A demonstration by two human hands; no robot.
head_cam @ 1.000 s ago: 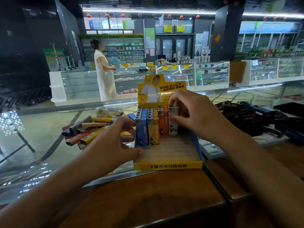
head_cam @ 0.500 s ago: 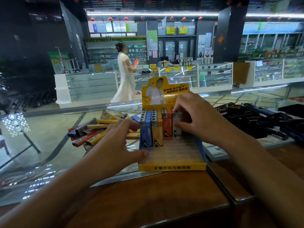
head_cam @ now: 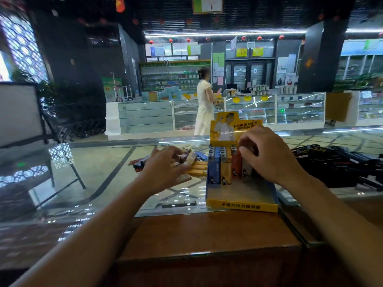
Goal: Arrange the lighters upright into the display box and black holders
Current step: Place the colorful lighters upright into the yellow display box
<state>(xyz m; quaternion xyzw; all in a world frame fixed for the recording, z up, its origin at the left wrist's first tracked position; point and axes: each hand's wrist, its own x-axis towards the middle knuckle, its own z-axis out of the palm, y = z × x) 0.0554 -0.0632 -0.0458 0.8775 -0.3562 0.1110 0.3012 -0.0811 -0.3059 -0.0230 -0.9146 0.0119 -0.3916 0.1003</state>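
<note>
Curled over the back row of the box point(head_cam: 241, 205), the right hand point(head_cam: 267, 156) has its fingertips on the top of a white lighter point(head_cam: 246, 171) standing at the right end of that row (whether it pinches or only steadies it I cannot tell). Left hand point(head_cam: 163, 168) lies on the loose pile point(head_cam: 196, 164) just left of the box, fingers bent round a lighter there, though blur hides the exact hold. Standing lighters have their long axes vertical, metal heads up; those in the pile lie flat, pointing various ways across the glass counter point(head_cam: 103, 179). Black holders point(head_cam: 339, 162) sit to the right. Risk: a sideways nudge from the right hand could topple the row, since the box in front is unfilled.
</note>
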